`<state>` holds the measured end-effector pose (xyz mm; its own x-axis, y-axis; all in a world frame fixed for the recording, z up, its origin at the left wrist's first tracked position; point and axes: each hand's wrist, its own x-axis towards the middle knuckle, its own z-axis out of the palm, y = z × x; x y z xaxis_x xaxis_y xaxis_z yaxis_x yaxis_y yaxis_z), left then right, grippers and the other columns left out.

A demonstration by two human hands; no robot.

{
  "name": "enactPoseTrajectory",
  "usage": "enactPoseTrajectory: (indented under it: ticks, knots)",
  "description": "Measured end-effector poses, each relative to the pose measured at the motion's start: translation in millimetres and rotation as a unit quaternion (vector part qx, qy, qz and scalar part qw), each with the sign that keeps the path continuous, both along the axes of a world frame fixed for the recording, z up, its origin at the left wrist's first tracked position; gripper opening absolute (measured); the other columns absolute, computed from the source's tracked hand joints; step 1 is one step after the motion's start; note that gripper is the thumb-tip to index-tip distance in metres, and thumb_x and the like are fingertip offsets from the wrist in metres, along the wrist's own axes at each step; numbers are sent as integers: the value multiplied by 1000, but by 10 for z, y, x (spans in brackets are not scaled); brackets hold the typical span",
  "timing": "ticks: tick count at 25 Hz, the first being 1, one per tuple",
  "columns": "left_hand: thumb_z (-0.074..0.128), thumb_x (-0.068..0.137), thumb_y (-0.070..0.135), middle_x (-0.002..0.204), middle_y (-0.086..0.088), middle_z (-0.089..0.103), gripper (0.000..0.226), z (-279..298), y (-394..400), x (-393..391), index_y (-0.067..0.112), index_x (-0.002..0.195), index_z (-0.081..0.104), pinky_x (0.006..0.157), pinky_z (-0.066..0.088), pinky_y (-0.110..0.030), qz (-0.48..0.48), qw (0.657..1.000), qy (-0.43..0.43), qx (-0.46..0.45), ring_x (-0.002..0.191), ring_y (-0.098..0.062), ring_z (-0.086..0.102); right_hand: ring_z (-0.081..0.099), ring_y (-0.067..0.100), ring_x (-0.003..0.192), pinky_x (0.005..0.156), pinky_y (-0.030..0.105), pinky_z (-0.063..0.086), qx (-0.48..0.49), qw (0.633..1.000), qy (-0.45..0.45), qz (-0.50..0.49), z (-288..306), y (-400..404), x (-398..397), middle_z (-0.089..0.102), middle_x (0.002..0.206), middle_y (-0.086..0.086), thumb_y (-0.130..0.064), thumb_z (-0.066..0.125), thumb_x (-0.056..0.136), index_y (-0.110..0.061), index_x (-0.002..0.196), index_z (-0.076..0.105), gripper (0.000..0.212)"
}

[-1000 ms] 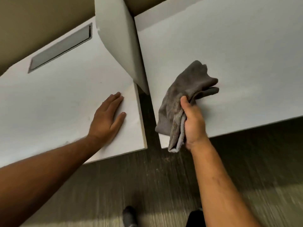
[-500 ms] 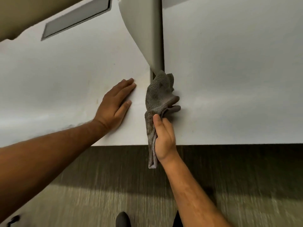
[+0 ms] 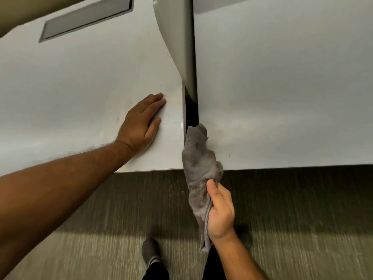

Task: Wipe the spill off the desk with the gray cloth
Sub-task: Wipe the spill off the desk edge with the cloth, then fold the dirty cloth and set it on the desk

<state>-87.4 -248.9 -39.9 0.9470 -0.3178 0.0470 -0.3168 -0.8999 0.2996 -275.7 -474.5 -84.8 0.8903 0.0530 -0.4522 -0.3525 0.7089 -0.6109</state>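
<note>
The gray cloth (image 3: pixel 198 168) hangs bunched in my right hand (image 3: pixel 220 211), which grips it in front of the desks' front edge, over the floor. Its upper end lies across the near left corner of the right white desk (image 3: pixel 282 87), beside the dark gap (image 3: pixel 190 112) between the desks. My left hand (image 3: pixel 141 126) rests flat, fingers together, on the left white desk (image 3: pixel 70 93) near its right front corner. Faint yellowish marks show on the left desk just beyond my fingertips (image 3: pixel 173 98); no clear spill is visible.
A white divider panel (image 3: pixel 177 37) stands between the two desks. A gray rectangular cable slot (image 3: pixel 86 19) sits at the back of the left desk. Below are striped carpet (image 3: pixel 101 219) and my dark shoe (image 3: pixel 151 251).
My right hand has pulled the cloth back toward me, off the desk top and past the front edge. My left hand stays flat on the left desk.
</note>
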Motion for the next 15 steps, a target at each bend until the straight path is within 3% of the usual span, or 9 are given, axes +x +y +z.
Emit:
enactPoseTrajectory:
  ticks: [1,3,4,8,10,11,13,15]
  knots:
    - [46,108,29,170,-3,42,55,-10,17,4,16,161,46,131,30,-48,1,1000,2,-2,161,-24,33,71,34,110,97,37,59,39,999,25,-19,29,-63,-53,74,114,25,-46,67,93,-4,115,77,48]
    - [47,107,30,170,-3,42,55,-26,25,4,16,161,46,131,30,-46,1,1000,1,-5,160,-24,34,61,42,134,119,53,44,121,988,77,-55,117,-185,-121,66,139,31,-38,58,96,0,136,67,55]
    - [47,107,30,170,-3,43,55,-24,35,-7,16,161,47,131,30,-46,-2,1000,-1,-7,160,-24,35,57,44,139,122,58,38,161,981,90,-57,195,-211,-133,60,146,31,-38,55,98,1,143,61,59]
    - [48,102,34,170,-9,42,61,104,71,17,11,159,48,130,27,-52,-15,999,45,-16,160,-29,34,61,41,136,114,55,45,195,976,77,-56,769,-201,-16,63,147,25,-44,48,101,-4,147,61,62]
    - [49,105,35,167,-9,47,54,339,82,11,10,152,58,131,22,-57,10,973,170,-154,158,-27,37,68,38,127,109,53,52,174,981,49,-68,1150,-93,58,68,140,23,-48,50,97,-5,140,68,63]
    - [47,109,36,159,-8,57,46,460,81,-57,12,143,67,130,24,-59,43,923,258,-282,152,-26,46,72,36,119,104,51,57,152,986,33,-63,1316,-34,92,73,133,21,-48,52,94,-5,130,75,60]
    - [38,110,52,135,-11,75,56,665,217,-355,16,123,80,120,43,-55,103,758,423,-486,134,-32,64,77,33,104,97,49,60,133,989,-6,-62,1666,203,169,77,116,18,-40,59,86,-6,109,83,47]
    - [38,98,79,134,-16,75,78,776,382,-720,19,123,82,108,53,-51,117,604,535,-579,128,-38,70,77,29,89,90,45,62,112,991,-32,-64,1894,412,234,77,97,13,-29,69,72,-7,89,82,30]
